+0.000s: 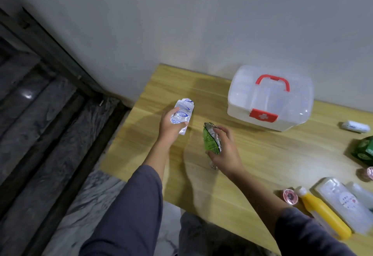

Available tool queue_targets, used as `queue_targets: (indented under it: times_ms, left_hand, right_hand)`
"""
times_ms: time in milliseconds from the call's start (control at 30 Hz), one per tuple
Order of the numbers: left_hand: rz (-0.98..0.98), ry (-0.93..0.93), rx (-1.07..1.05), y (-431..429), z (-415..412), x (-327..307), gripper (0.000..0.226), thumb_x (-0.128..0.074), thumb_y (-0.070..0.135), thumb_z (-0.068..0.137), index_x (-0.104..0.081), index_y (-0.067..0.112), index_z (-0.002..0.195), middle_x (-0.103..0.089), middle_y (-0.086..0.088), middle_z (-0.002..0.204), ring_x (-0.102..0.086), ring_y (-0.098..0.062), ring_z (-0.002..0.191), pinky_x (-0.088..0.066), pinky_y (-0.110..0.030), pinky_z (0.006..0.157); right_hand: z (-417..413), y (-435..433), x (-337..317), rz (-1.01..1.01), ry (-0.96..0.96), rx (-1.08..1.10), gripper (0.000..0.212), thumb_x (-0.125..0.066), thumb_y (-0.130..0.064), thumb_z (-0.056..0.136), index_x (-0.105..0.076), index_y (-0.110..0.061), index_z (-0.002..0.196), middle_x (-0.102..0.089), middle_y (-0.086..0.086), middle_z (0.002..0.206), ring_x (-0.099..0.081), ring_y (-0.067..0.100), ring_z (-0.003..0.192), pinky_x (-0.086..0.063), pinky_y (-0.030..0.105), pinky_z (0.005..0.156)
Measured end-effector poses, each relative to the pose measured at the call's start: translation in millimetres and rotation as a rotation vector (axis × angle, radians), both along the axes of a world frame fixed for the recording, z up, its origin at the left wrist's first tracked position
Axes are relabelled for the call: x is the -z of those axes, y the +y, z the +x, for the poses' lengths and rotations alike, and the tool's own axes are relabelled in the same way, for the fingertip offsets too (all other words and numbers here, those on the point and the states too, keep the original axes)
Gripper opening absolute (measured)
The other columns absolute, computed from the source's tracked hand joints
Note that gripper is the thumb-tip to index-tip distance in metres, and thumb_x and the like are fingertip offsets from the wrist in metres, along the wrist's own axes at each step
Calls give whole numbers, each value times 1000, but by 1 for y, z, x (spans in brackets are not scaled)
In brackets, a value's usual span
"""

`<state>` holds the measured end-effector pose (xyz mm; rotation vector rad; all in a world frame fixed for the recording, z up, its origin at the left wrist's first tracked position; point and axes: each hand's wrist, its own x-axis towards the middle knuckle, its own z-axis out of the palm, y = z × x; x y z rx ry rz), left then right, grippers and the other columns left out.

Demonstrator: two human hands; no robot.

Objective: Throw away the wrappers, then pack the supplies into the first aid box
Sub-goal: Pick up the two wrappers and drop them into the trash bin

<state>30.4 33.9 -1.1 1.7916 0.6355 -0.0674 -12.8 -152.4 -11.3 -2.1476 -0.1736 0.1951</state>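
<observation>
My left hand (170, 128) grips a crinkled silver and blue wrapper (182, 114) above the left part of the wooden table (262, 154). My right hand (226, 150) holds a crumpled green wrapper (211, 139) just to the right of it. The first aid box (270, 98), translucent white with a red handle and red cross latch, stands shut at the back of the table, beyond my right hand.
Along the table's right side lie a white roll (356, 127), a green packet (363, 150), two pink round caps (290, 196), a yellow bottle (321, 212) and a clear flat case (341, 199). The table's left edge drops to a marble floor (60, 134).
</observation>
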Motion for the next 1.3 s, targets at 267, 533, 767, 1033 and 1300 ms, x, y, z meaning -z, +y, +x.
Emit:
queue_targets:
  times_ms: [267,533,767,1033,1300]
  left_hand:
    - [139,-303,49,-45,23,-86,56,-68,-8,79,-55,7,131,-49,-7,129,-48,-12,112,-34,-9,87]
    - [73,-543,334,-170,59,-152,55,-68,-10,78,-55,4,129,-46,-2,122,-47,-13,112,-30,8,83]
    - [-18,-597,680,-318,48,-167,56,-69,-4,81,-54,7,133,-45,-1,117,-47,-12,107,-34,6,80]
    - [-171,-576,1131,-498,-48,-152,57,-74,-3,77,-55,0,131,-49,-6,122,-51,-15,113,-39,-6,88]
    - [-248,-460,1508,-628,-194,-107,54,-71,-8,78,-55,-2,129,-48,-6,117,-53,-10,100,-36,6,77]
  right_hand:
    - [42,-23,-101,151,-232,107,64,-65,7,73,-44,-8,131,-33,-9,131,-34,-11,102,-46,6,67]
    - [55,-135,-164,136,-402,395,61,-64,4,74,-44,-7,130,-35,0,136,-38,4,115,-25,-11,81]
    - [-5,-269,-182,51,-510,760,63,-67,-4,66,-47,-1,126,-41,10,133,-40,15,123,-28,7,102]
    - [-152,-398,-162,-39,-479,1279,67,-74,1,68,-47,0,129,-42,15,134,-42,24,127,-22,12,103]
    - [-315,-470,-117,-34,-388,1800,64,-77,3,65,-52,3,124,-50,23,127,-48,34,121,-26,12,95]
